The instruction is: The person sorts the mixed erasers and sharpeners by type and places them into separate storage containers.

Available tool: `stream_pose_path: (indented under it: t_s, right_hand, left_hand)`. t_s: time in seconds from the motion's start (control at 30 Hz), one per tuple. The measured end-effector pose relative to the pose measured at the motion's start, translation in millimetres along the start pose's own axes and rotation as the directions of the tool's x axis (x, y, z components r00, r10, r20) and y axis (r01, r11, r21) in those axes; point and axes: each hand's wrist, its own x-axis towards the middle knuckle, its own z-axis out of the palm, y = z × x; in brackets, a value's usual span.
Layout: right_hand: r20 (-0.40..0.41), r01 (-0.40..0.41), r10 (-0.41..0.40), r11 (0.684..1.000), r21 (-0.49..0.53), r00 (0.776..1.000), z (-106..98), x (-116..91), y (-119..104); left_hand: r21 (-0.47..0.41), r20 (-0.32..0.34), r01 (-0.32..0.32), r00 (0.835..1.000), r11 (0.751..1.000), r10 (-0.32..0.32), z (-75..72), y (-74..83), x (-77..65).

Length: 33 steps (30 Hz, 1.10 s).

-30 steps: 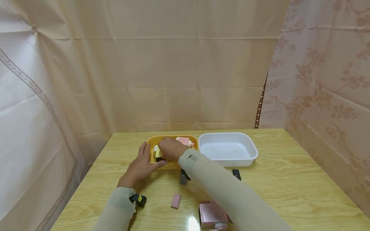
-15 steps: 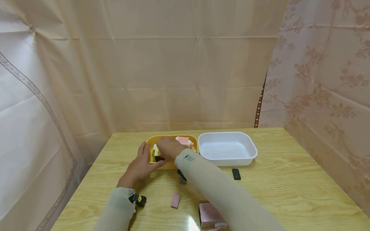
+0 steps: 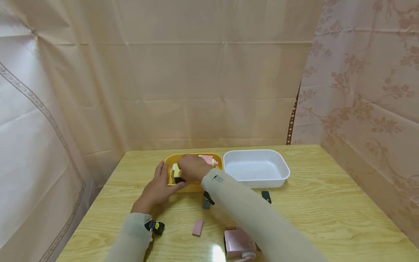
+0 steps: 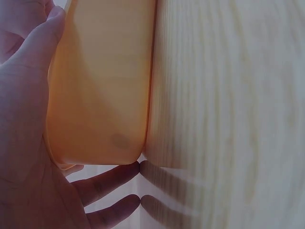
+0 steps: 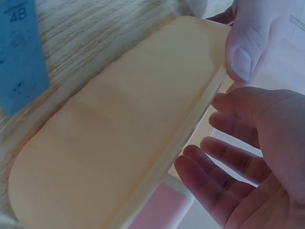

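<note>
A yellow tray [image 3: 171, 158] stands at the back of the table. My left hand [image 3: 155, 189] holds its left near corner, thumb along the near rim and fingers around the end; the left wrist view shows that thumb [image 4: 40, 40] on the rim. My right hand [image 3: 194, 168] reaches into the tray over the near rim, next to a yellow box-like thing [image 3: 176, 173] with a dark underside. In the right wrist view its fingers [image 5: 224, 176] are bent near the rim; whether they pinch anything is hidden. Behind this hand lies a pink block [image 3: 207, 158] with a nozzle-like end.
A white tray [image 3: 256, 167] adjoins on the right. Nearer lie a grey-blue 4B eraser [image 3: 206, 204], a small pink block [image 3: 198, 227], a black block [image 3: 266, 196] and a pink box-like device [image 3: 239, 243] with a white knob. Curtains surround the table.
My right hand has shifted only slightly inside the yellow tray. The left hand keeps its place on the corner. The whole head view has drifted a little.
</note>
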Motion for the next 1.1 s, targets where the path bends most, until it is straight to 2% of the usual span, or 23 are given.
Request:
stream_pose_path:
  t_s: [0.3, 0.53, 0.7, 1.1]
  right_hand:
    - [-0.045, 0.026, -0.025, 0.999, 0.021, 0.999, -7.5, -12.0, 7.3]
    - [-0.052, 0.046, -0.041, 0.994, 0.101, 0.998, -14.7, -24.3, 17.7]
    - [-0.077, 0.067, -0.059, 0.992, 0.107, 0.995, -20.3, -33.7, 25.0]
    - [-0.15, 0.14, -0.122, 0.983, 0.119, 0.981, -27.8, -68.0, 35.4]
  left_hand:
    - [-0.008, 0.005, 0.001, 1.0, 1.0, -0.001, 0.2, -2.6, 1.3]
    - [-0.009, 0.015, 0.018, 1.0, 1.0, -0.017, -0.7, -0.7, 1.3]
    - [-0.008, 0.01, 0.025, 1.0, 1.0, -0.025, -1.5, -0.6, 1.6]
    - [-0.007, 0.01, 0.023, 1.0, 1.0, -0.023, -0.6, 0.4, 1.6]
